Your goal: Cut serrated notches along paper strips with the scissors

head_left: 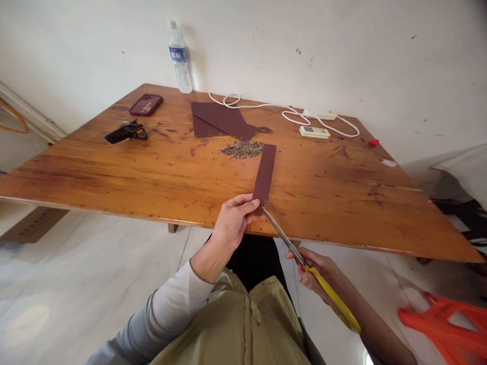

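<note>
Near the table's front edge, my left hand [236, 217] pinches the lower end of a narrow dark maroon paper strip [265, 170] between thumb and fingers. The strip points away from me over the tabletop. In my right hand [317, 274] is a pair of scissors [331, 296] with yellow handles, held past the table edge. Its blade tips meet the strip's lower edge beside my left fingertips; whether the blades are parted there is too small to tell. A heap of small shredded cuttings [243, 149] lies just left of the strip's far end.
Larger maroon sheets [218, 120] lie behind the cuttings on the wooden table [152, 177]. A bottle [180, 63], a phone [146, 105] and black keys [125, 133] are at the back left. A white cable [266, 105] and a remote [314, 132] lie at the back right. An orange stool [445, 324] stands lower right.
</note>
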Demonstrator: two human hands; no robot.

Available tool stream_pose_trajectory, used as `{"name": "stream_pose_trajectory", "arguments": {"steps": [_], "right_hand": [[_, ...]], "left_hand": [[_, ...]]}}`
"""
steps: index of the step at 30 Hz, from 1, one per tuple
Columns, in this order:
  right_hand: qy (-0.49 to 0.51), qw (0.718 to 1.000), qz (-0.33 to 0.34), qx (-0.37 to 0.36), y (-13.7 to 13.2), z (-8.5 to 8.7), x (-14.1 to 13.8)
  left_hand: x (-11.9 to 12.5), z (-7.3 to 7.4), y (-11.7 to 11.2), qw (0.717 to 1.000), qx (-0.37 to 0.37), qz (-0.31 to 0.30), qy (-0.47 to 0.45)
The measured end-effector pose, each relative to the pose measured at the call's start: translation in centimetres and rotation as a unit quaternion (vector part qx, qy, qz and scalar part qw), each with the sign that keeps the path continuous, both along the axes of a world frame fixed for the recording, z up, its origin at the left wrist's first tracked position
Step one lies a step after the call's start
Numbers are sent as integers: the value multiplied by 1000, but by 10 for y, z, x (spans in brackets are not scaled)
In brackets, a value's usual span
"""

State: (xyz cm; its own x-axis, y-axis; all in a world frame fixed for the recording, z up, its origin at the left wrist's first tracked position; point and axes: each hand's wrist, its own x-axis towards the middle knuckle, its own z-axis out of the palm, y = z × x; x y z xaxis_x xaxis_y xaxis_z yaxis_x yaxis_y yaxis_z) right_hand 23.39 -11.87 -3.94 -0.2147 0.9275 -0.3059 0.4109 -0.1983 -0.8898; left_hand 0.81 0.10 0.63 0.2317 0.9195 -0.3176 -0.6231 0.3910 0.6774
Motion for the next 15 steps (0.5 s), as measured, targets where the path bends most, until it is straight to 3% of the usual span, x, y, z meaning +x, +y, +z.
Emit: {"name": "stream_pose_trajectory", "arguments": {"steps": [7, 15], "right_hand": [[-50, 997, -18, 51, 1, 7, -1], [-68, 997, 6, 43, 3, 33, -14]], "left_hand": [[-1, -2, -1, 1000, 1, -1, 6], [-2, 0, -1, 1000, -7, -1, 11]]}}
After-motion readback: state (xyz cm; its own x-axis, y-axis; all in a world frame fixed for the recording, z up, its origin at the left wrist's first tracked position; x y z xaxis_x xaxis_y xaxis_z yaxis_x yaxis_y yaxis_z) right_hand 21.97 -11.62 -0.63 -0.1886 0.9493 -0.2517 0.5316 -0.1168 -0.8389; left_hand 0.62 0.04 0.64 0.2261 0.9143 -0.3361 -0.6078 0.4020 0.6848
